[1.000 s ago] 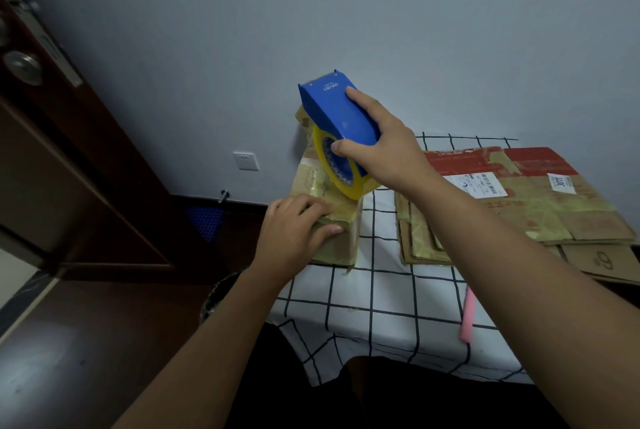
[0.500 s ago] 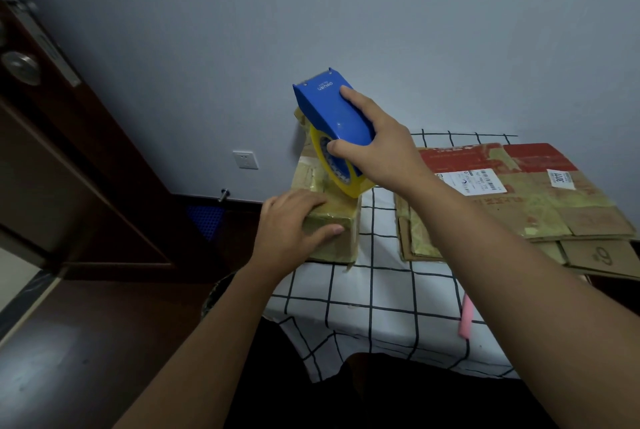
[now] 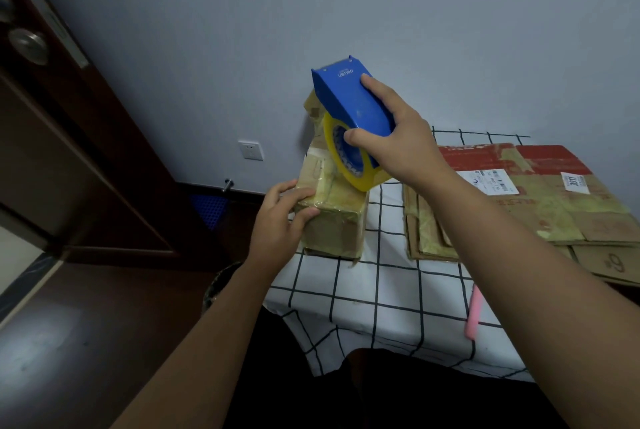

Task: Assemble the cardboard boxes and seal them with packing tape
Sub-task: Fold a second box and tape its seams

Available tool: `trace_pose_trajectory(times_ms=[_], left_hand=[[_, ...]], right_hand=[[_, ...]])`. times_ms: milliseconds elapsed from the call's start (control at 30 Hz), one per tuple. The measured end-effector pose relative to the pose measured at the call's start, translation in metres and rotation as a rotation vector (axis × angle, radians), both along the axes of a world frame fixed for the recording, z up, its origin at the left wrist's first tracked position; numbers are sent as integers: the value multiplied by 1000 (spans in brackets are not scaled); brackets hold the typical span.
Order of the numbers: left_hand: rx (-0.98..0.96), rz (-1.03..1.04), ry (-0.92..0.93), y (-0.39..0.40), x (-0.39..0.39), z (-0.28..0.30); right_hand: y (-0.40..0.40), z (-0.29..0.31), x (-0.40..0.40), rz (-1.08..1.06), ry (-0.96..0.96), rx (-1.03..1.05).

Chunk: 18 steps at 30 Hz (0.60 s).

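Observation:
A small cardboard box, covered with yellowish tape, stands at the table's left edge, one flap raised at its far end. My left hand grips its near left corner, fingers over the top and thumb on the front face. My right hand holds a blue tape dispenser with a yellow tape roll just above the box top; whether the roll touches the box I cannot tell.
A stack of flattened cardboard boxes with red print and labels lies on the right of the checked tablecloth. A pink stick lies near the front right. A dark door and floor are at left; the wall is close behind.
My left hand slid from the box top to its near left corner. The dispenser stayed tilted above the box and shifted only slightly in my right hand.

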<state>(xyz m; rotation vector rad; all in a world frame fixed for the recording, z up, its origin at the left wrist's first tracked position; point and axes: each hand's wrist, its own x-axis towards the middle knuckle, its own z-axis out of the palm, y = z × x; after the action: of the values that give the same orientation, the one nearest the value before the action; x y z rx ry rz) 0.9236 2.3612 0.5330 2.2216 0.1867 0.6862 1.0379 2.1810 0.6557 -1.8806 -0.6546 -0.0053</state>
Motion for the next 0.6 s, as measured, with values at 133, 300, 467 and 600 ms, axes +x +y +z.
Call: trace_pose_trajectory(times_ms=[133,300,467,600], left_hand=[[-71,-48,9,0,0,1],[-119,-56,-15,2,-1,3],[-351,-136,48,8,-4,-2],[-431,-76,12,7,-6,-2]], right_hand=[[1,1,-1,4,-16,-19],[0,1,0,6,-11,-14],[1,1,1,5,-14,-25],[2,1,0,2,-19,-14]])
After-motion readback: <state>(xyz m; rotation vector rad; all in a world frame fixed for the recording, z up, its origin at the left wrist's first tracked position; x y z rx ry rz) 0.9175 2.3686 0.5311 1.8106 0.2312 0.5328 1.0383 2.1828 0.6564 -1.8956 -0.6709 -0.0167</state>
